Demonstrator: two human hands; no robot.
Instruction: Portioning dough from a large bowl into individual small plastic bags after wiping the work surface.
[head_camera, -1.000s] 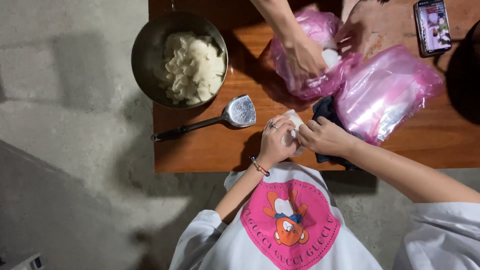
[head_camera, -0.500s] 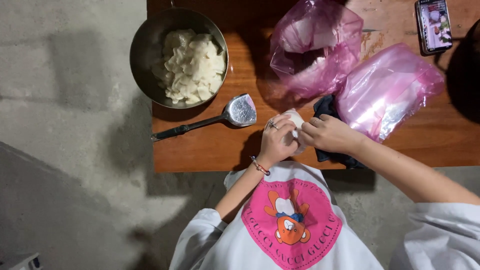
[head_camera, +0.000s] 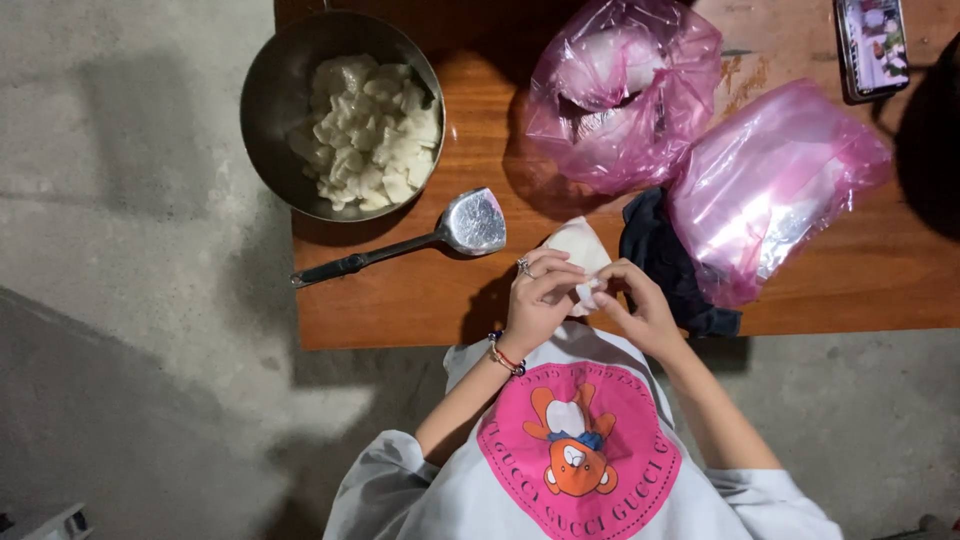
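White dough piece (head_camera: 578, 250), pinched between left hand (head_camera: 537, 300), right hand (head_camera: 643, 310)

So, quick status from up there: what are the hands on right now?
Left hand and right hand both pinching a small white packet. Packet at table edge. Spoon and dark cloth beside, not blocking.

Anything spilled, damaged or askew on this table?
Nothing serious. The metal bowl of white pieces overhangs the table's left edge, and a few crumbs lie near the phone. Both hands hold a white wrapper.
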